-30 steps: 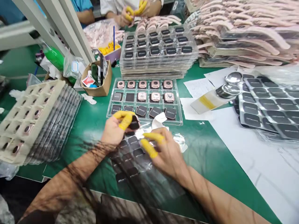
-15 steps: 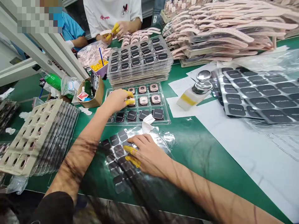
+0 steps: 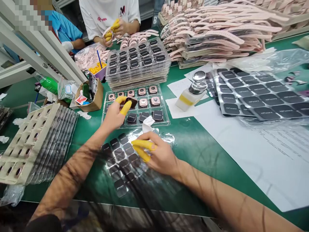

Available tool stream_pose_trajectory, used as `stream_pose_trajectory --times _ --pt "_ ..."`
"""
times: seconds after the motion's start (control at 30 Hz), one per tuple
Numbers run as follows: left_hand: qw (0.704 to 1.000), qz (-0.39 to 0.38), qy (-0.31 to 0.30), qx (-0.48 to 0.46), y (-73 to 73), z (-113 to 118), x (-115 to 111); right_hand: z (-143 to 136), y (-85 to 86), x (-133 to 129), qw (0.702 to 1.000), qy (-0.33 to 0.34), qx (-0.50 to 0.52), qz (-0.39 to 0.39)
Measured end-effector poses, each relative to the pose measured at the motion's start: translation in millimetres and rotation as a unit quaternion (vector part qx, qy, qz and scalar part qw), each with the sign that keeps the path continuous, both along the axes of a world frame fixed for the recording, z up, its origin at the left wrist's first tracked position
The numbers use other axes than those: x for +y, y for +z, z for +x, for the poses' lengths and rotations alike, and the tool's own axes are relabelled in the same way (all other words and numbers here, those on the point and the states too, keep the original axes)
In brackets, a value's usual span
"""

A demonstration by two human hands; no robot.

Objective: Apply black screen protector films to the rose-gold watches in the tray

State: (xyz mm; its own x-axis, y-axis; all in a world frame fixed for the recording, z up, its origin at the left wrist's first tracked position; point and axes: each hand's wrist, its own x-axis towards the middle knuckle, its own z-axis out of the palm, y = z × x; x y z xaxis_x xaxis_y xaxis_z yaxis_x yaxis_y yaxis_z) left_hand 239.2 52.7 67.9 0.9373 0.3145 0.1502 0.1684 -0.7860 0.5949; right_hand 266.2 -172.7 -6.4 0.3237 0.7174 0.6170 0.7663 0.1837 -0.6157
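My left hand [image 3: 116, 112], with yellow finger cots on its thumb and finger, grips a smartwatch body [image 3: 130, 102] and holds it tilted above a clear tray [image 3: 168, 121]. In the tray sit several pink-gold watch bodies [image 3: 143, 102] and, along the near row, bodies covered by black square films [image 3: 157, 115]. My right hand [image 3: 160, 156], also in yellow finger cots, has thumb and finger pinched together at the sheet of black labelled films [image 3: 129, 148]; what lies between the tips cannot be made out. A white scrap [image 3: 147, 124] lies behind that hand.
Stacked trays [image 3: 137, 72] rise behind; another tray stack [image 3: 48, 141] leans at left. A pump bottle [image 3: 190, 93] stands on papers [image 3: 227, 141] at right, near more film sheets [image 3: 263, 93]. A cardboard box [image 3: 93, 98] is left. A co-worker [image 3: 109, 22] handles pink straps opposite.
My left hand has lifted a watch body out of the tray and tilted it. My right hand's fingers, earlier spread over the film sheet, have drawn into a pinch.
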Motion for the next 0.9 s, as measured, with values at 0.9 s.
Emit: stream_pose_trajectory --times 0.9 --pt "0.702 -0.698 0.051 0.131 -21.8 -90.2 -57.6 27.3 26.8 -16.2 0.992 0.073 0.093 0.037"
